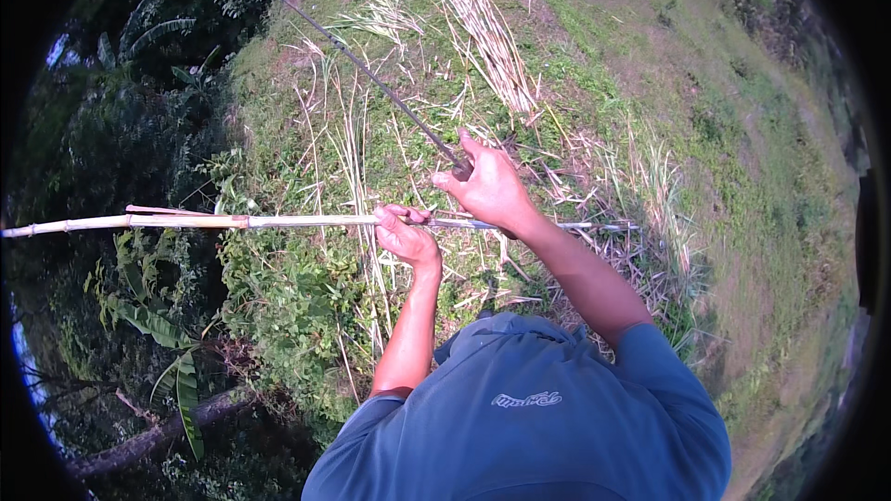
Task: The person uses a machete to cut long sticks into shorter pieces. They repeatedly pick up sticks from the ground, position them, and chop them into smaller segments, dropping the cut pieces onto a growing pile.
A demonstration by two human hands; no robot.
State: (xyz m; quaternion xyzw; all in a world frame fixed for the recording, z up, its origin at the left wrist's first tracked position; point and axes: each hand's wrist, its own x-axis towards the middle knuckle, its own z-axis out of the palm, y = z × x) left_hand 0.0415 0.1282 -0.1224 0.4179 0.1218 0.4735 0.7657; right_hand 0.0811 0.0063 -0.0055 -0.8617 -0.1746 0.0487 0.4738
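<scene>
A long, pale, jointed cane stalk (306, 221) lies level across the view in front of me. My left hand (406, 237) is closed around it near its middle. The stalk's thin right end passes beneath my right forearm. My right hand (489, 184) grips the handle of a machete (371, 77), whose long dark blade slants up and away to the left. The blade is above the stalk and apart from it. Most of the handle is hidden by my fingers.
A pile of cut cane stalks (487, 32) lies on the grass ahead. Loose leafy stalks (348, 130) and dry scraps (613, 241) litter the ground around me. Dark bushes and banana-like leaves (186, 394) border the left side, near a fallen trunk (162, 436).
</scene>
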